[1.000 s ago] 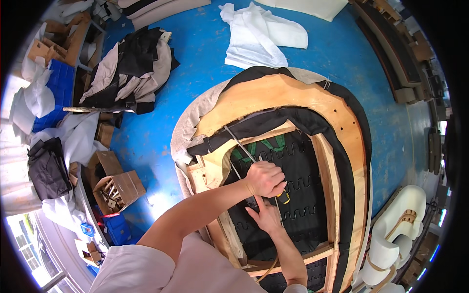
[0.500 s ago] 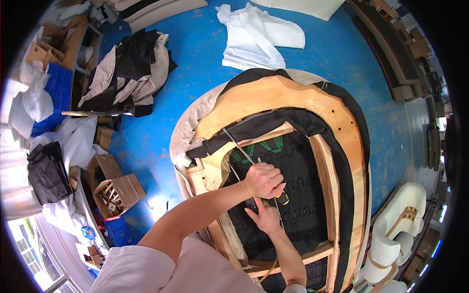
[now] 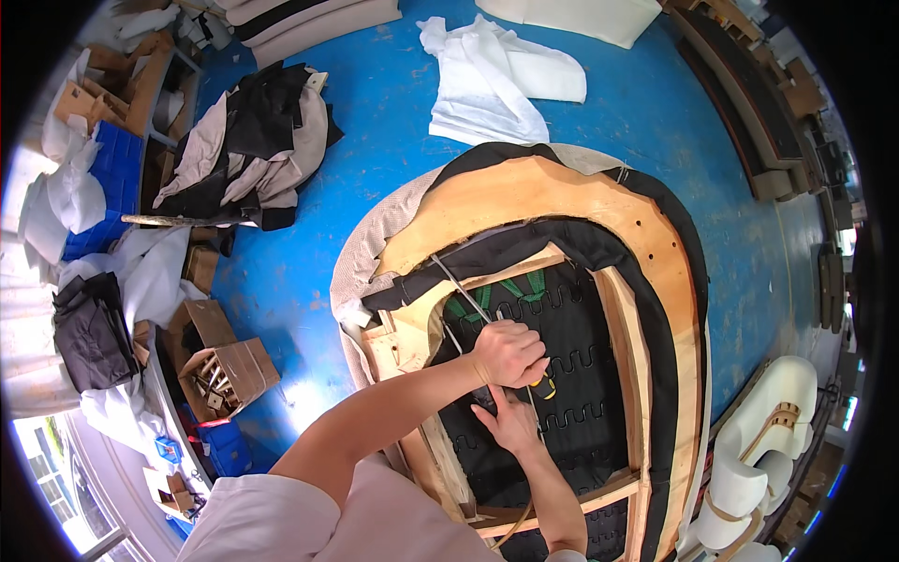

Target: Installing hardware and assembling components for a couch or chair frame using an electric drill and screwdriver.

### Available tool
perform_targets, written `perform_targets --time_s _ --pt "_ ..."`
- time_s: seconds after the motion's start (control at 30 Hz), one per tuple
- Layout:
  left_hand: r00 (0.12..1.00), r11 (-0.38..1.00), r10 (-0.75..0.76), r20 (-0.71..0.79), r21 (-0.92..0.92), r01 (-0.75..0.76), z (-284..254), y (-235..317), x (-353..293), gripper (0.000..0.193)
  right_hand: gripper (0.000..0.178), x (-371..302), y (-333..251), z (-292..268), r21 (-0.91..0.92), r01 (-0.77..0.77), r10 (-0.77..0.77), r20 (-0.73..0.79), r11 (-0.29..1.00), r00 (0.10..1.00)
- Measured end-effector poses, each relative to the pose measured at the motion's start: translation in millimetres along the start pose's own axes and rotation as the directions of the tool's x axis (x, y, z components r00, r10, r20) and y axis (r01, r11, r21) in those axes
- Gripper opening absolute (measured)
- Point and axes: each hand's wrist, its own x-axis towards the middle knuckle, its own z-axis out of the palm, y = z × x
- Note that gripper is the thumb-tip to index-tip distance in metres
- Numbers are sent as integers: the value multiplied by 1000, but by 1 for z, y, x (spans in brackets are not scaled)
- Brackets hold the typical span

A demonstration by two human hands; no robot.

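My left hand (image 3: pixel 510 354) is closed in a fist around a screwdriver-like tool; its yellow-and-black handle end (image 3: pixel 543 386) shows beside the fist. The tool's long metal shaft (image 3: pixel 463 287) slants up left, its tip at the inner edge of the wooden frame (image 3: pixel 524 187). Just below the fist, my right hand (image 3: pixel 515 423) has its thumb and forefinger stretched apart, the forefinger reaching up to the left hand. Its other fingers are hidden. Black fabric (image 3: pixel 524 234) lines the frame's inside, and beige fabric (image 3: pixel 375 229) wraps its outer edge. Wavy springs (image 3: pixel 571 412) cross the dark opening.
A thin tan hose (image 3: pixel 517 526) runs below my right wrist. On the blue floor lie a white cloth (image 3: pixel 487 84) and a heap of black and beige fabric (image 3: pixel 257 140). A cardboard box (image 3: pixel 248 370) with wooden pieces stands left; white padded parts (image 3: pixel 777 403) stand right.
The whole view has shifted slightly, with the frame and floor things a little lower. Both hands keep nearly the same pose, and the tool's tip stays at the frame's inner edge.
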Motion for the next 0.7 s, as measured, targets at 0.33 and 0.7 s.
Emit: perform_targets --time_s 0.33,0.7 --pt "1000 1000 5 -1 13 -5 -1 0 0 25 62 2 -4 -5 -3 -17 17 36 1000 999" --pt "1000 1000 4 4 23 -4 -2 0 0 27 62 3 -3 -4 -1 -33 33 65 999 997"
